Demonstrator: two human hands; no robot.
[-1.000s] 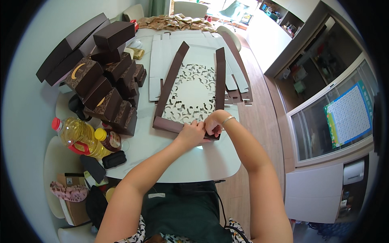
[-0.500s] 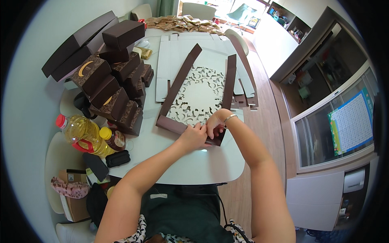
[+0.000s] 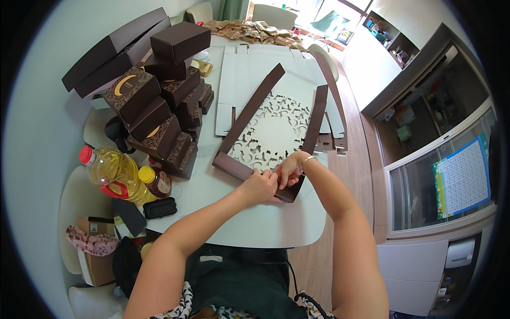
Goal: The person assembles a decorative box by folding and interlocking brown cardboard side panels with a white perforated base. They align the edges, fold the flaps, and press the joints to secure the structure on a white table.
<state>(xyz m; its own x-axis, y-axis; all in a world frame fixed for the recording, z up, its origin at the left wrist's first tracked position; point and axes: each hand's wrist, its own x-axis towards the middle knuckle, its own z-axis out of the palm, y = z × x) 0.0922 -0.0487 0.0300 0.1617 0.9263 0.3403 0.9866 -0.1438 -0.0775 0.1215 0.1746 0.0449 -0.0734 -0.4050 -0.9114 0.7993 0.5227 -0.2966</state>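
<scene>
Hands: left hand (image 3: 262, 186) and right hand (image 3: 289, 169) each kept a clenched grip on the brown box wall (image 3: 249, 173), near corner. Stacked brown boxes (image 3: 159, 111) stood at ten o'clock on the desk (image 3: 276, 226).

Bright daylight floods in from windows at the top of the view, washing out that far area. The white counter (image 3: 276, 223) glares softly; shadows are faint and short. The fisheye lens bends straight edges near the rim, and a black ring frames the circular picture. The centre is sharp; the edges blur slightly.
</scene>
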